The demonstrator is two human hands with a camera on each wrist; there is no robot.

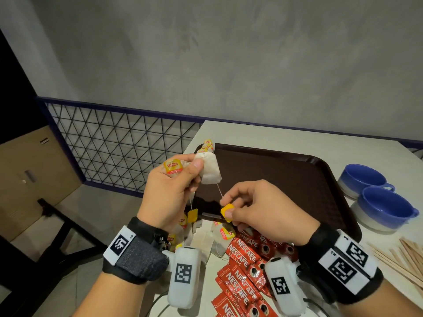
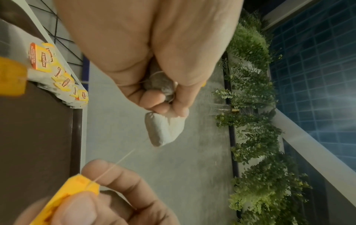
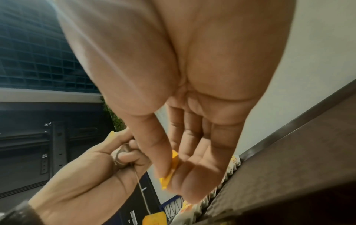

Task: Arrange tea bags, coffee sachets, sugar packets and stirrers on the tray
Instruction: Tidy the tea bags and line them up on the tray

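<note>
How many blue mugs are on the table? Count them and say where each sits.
2. One blue mug stands right of the brown tray, farther from the person; the second blue mug sits just in front of it, nearer the wooden stirrers. None seems hidden.

Our head camera looks down at the bench (image 1: 263, 136); our wrist cameras sit close, sharing both hands.
</note>
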